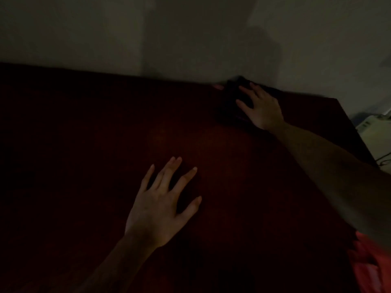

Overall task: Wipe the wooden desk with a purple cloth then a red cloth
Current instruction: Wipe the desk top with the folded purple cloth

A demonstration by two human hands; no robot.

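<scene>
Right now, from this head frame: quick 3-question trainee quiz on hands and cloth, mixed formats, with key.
1. True or false: the left hand lies flat on the desk with fingers spread.
2. Which hand presses on the dark cloth? A) left B) right C) both
3. Fill in: the cloth lies at the desk's far edge, against the ____.

Key
1. True.
2. B: the right hand rests on it, fingers straight.
3. The wall. The frame is too dim to confirm the cloth's colour.
</scene>
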